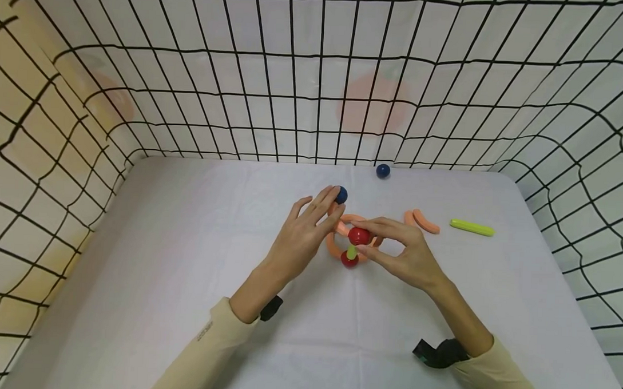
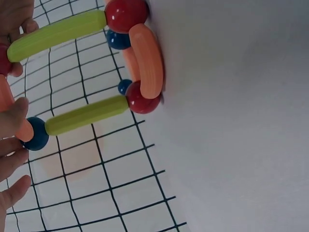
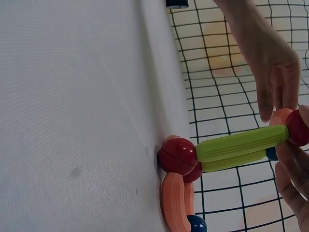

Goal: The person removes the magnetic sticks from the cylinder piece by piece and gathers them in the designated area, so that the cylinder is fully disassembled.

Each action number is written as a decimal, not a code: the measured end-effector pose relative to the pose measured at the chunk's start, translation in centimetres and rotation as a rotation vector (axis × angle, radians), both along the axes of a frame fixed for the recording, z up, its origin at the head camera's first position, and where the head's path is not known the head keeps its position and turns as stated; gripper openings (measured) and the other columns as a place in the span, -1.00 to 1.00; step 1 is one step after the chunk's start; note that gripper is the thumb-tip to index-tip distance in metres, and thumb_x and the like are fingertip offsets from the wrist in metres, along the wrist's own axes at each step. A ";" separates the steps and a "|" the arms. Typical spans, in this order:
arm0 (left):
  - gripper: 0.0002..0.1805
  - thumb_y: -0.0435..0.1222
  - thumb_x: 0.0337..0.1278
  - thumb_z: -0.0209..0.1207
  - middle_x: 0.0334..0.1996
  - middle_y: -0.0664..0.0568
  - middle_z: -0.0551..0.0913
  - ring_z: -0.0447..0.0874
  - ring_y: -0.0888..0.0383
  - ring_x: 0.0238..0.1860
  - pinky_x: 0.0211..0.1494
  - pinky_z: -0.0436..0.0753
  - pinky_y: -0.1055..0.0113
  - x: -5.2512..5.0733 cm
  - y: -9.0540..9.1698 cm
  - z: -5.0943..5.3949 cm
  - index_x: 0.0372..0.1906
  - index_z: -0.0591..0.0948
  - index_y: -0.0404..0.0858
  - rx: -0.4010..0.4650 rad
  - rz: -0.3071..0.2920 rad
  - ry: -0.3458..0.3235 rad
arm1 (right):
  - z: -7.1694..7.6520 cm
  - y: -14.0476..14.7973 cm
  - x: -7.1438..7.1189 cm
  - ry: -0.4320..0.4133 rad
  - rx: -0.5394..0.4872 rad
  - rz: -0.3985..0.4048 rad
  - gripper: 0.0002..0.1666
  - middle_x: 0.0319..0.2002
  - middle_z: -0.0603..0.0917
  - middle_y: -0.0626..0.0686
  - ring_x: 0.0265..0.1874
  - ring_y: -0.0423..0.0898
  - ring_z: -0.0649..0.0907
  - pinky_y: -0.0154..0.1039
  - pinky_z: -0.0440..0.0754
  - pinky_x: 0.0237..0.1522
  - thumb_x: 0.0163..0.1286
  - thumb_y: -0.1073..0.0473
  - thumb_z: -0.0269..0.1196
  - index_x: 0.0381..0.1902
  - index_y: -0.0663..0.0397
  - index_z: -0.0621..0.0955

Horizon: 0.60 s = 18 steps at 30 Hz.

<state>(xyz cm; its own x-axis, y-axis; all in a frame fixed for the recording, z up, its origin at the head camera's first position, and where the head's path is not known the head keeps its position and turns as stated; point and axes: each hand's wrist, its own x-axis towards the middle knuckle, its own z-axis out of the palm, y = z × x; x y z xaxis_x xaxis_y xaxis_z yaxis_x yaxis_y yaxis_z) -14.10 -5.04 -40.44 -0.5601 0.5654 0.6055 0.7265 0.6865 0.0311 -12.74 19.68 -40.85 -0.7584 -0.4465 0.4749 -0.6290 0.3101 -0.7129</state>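
On the white table stands a frame of magnetic balls and rods. Its base is a ring of orange curved rods (image 1: 332, 247) with balls between them, and green rods (image 2: 87, 115) rise from red balls at the bottom. My right hand (image 1: 409, 255) pinches the upper red ball (image 1: 358, 236) between thumb and fingers, on top of one green rod (image 3: 241, 143). With its thumb and fingertips my left hand (image 1: 302, 237) holds an orange curved rod (image 2: 24, 131) beside the upper blue ball (image 2: 37, 134). That rod runs between the upper blue and red balls. Fingers partly hide the joints.
A loose blue ball (image 1: 383, 170) lies near the table's back edge. Two orange curved rods (image 1: 426, 222) and a green rod (image 1: 472, 227) lie right of the frame. Black wire mesh (image 1: 320, 97) stands along the back and sides of the table.
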 end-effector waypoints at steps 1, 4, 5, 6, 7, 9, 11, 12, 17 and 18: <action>-0.42 -0.49 0.15 0.41 0.47 -0.18 0.47 0.45 -0.04 0.50 0.43 0.55 0.00 -0.1 0.1 0.1 0.31 0.62 -0.23 -0.017 0.008 0.018 | 0.0 0.0 0.0 -0.002 -0.004 0.007 -0.42 0.11 0.78 0.17 -0.15 -0.29 0.69 -0.42 0.69 -0.20 0.15 0.47 0.50 0.17 0.21 0.71; -0.46 -0.51 0.12 0.42 0.45 -0.18 0.51 0.49 -0.04 0.47 0.41 0.57 0.01 -0.3 0.2 0.2 0.25 0.66 -0.23 -0.060 0.029 0.070 | 0.0 0.0 -0.1 -0.003 -0.013 0.021 -0.36 0.16 0.75 0.21 -0.16 -0.29 0.69 -0.42 0.69 -0.20 0.14 0.50 0.49 0.22 0.18 0.69; -0.47 -0.50 0.12 0.43 0.44 -0.18 0.51 0.50 -0.04 0.47 0.41 0.57 0.02 -0.4 0.3 0.3 0.23 0.66 -0.22 -0.071 0.032 0.082 | 0.0 0.0 -0.2 -0.002 -0.011 0.022 -0.34 0.16 0.75 0.21 -0.17 -0.29 0.69 -0.43 0.69 -0.20 0.13 0.51 0.49 0.23 0.17 0.68; -0.48 -0.49 0.13 0.43 0.44 -0.18 0.52 0.51 -0.03 0.46 0.41 0.58 0.02 -0.5 0.3 0.3 0.22 0.67 -0.23 -0.081 0.034 0.091 | 0.0 0.0 -0.2 -0.002 -0.013 0.025 -0.32 0.17 0.75 0.20 -0.17 -0.29 0.70 -0.43 0.69 -0.20 0.12 0.52 0.49 0.24 0.17 0.68; -0.50 -0.48 0.14 0.43 0.44 -0.18 0.52 0.50 -0.03 0.46 0.42 0.58 0.02 -0.6 0.3 0.3 0.22 0.67 -0.22 -0.091 0.035 0.097 | -0.1 0.0 -0.2 -0.001 -0.015 0.025 -0.31 0.17 0.75 0.18 -0.18 -0.29 0.70 -0.44 0.69 -0.20 0.11 0.53 0.49 0.25 0.18 0.67; -0.50 -0.46 0.15 0.43 0.44 -0.17 0.51 0.49 -0.03 0.47 0.43 0.57 0.02 -0.7 0.3 0.4 0.21 0.66 -0.23 -0.106 0.032 0.096 | -0.1 0.1 -0.3 0.005 -0.011 0.017 -0.29 0.15 0.77 0.15 -0.20 -0.29 0.70 -0.45 0.69 -0.20 0.10 0.54 0.49 0.26 0.17 0.67; -0.49 -0.46 0.15 0.43 0.46 -0.17 0.50 0.48 -0.03 0.48 0.44 0.57 0.02 -0.8 0.4 0.5 0.22 0.64 -0.23 -0.121 0.026 0.088 | -0.2 0.1 -0.3 0.006 -0.010 0.016 -0.29 0.14 0.78 0.13 -0.21 -0.30 0.70 -0.46 0.69 -0.19 0.11 0.54 0.49 0.27 0.18 0.66; -0.49 -0.46 0.14 0.43 0.46 -0.17 0.49 0.47 -0.03 0.49 0.44 0.57 0.02 -0.9 0.4 0.6 0.23 0.63 -0.23 -0.125 0.022 0.083 | -0.2 0.1 -0.3 0.003 -0.014 0.017 -0.29 0.14 0.77 0.13 -0.21 -0.29 0.70 -0.45 0.69 -0.19 0.12 0.54 0.49 0.27 0.19 0.66; -0.47 -0.48 0.13 0.43 0.47 -0.18 0.47 0.45 -0.05 0.50 0.44 0.56 0.01 -1.0 0.4 0.9 0.23 0.60 -0.25 -0.135 0.009 0.054 | -0.2 0.1 -0.3 -0.005 -0.006 0.002 -0.31 0.14 0.78 0.13 -0.21 -0.29 0.70 -0.45 0.70 -0.17 0.15 0.52 0.48 0.27 0.17 0.66; -0.47 -0.48 0.13 0.43 0.47 -0.18 0.47 0.44 -0.05 0.51 0.45 0.56 0.01 -1.0 0.4 0.9 0.23 0.60 -0.25 -0.135 0.009 0.050 | -0.2 0.1 -0.3 -0.003 -0.003 -0.005 -0.31 0.13 0.78 0.14 -0.20 -0.29 0.70 -0.45 0.70 -0.16 0.14 0.52 0.47 0.27 0.18 0.66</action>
<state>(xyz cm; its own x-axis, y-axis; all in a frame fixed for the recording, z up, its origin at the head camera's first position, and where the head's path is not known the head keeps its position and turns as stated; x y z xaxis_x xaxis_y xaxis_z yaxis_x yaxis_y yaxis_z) -15.14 -4.63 -39.50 -0.5370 0.6386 0.5512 0.7186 0.6886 -0.0978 -13.03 19.74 -41.09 -0.7619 -0.4413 0.4741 -0.6255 0.3113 -0.7155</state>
